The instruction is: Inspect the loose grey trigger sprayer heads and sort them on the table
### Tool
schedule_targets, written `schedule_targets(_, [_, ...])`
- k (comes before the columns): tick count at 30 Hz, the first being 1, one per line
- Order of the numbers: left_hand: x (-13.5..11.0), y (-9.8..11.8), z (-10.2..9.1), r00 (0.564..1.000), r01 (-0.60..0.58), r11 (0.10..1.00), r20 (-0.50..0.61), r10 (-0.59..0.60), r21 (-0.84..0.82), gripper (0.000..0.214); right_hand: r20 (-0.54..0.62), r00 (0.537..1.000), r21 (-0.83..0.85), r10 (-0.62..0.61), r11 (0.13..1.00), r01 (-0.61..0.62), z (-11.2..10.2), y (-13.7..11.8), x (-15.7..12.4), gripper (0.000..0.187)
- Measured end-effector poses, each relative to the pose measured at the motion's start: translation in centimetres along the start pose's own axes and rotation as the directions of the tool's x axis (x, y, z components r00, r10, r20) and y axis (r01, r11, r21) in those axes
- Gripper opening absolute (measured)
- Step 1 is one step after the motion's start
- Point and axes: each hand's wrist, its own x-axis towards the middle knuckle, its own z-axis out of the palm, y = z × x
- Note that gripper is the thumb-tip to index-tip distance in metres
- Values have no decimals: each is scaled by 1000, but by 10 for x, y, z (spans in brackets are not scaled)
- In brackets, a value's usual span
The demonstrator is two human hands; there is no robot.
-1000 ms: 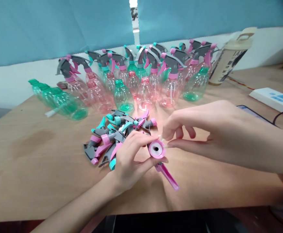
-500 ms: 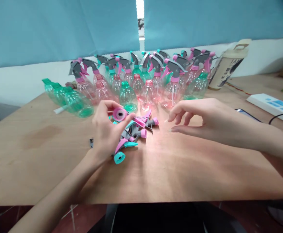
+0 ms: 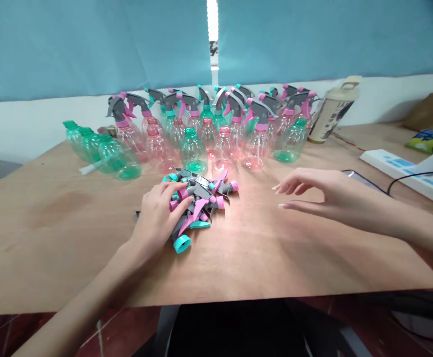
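My left hand (image 3: 159, 210) is at the left side of a pile of trigger spray heads (image 3: 201, 206) in grey, pink and teal. Its thumb and fingers are closed about the pink collar of one grey spray head (image 3: 183, 194), which lies on top of the pile. A loose teal collar (image 3: 182, 243) points toward me at the near end. My right hand (image 3: 309, 193) hovers over the table to the right, thumb and fingers apart, with nothing in it. Behind the pile stand open bottles, among them a green bottle (image 3: 194, 152) and a pink bottle (image 3: 224, 148).
Several bottles with spray heads fitted (image 3: 260, 134) stand in rows at the back. Green bottles (image 3: 114, 153) lean or lie at the left. A cream tumbler (image 3: 330, 114), a phone (image 3: 363, 179) and a white power strip (image 3: 405, 171) are at the right.
My left hand has lowered the pink-collared spray head onto the pile, and its collar has turned away from me. My right hand has moved slightly right and stays open.
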Motion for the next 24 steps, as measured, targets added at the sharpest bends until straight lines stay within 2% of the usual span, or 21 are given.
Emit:
schedule_targets(4, [0,11,0,992,-91,993,-83,98,81,32,93,996,8,-1,1000,0,14,9,-17,26])
schedule_targets(8, [-3,34,-1,956,-244,968,-150,251,61,27,137,990,-7,14,1000,-13,22,17,-40,18])
schedule_targets(13, [-17,69,6,912,-401,914,-123,392,-63,20,-18,998,15,57,998,-56,26,38,-75,18])
schedule_targets(17, [-34,88,23,894,-444,878,-20,448,-181,17,-201,970,-83,139,984,-159,23,61,-103,14])
schedule_targets(18, [-37,91,28,886,-450,867,11,463,-213,17,-288,946,-128,151,973,-194,22,69,-110,15])
schedule_targets(19, [-39,93,32,879,-452,859,46,475,-240,17,-424,893,-172,151,955,-243,21,78,-116,20])
schedule_targets(20, [-41,95,36,872,-452,853,73,484,-261,16,-445,874,-207,193,928,-310,20,88,-122,30])
schedule_targets(21, [-41,97,39,865,-451,849,99,491,-275,16,-563,799,-212,210,898,-385,20,99,-127,41])
schedule_targets(22, [-41,98,42,859,-450,847,122,497,-282,16,-629,749,-215,208,880,-424,21,111,-133,56])
schedule_targets(24, [-39,101,45,847,-460,842,146,511,-282,18,-660,702,-231,268,817,-528,25,134,-141,84])
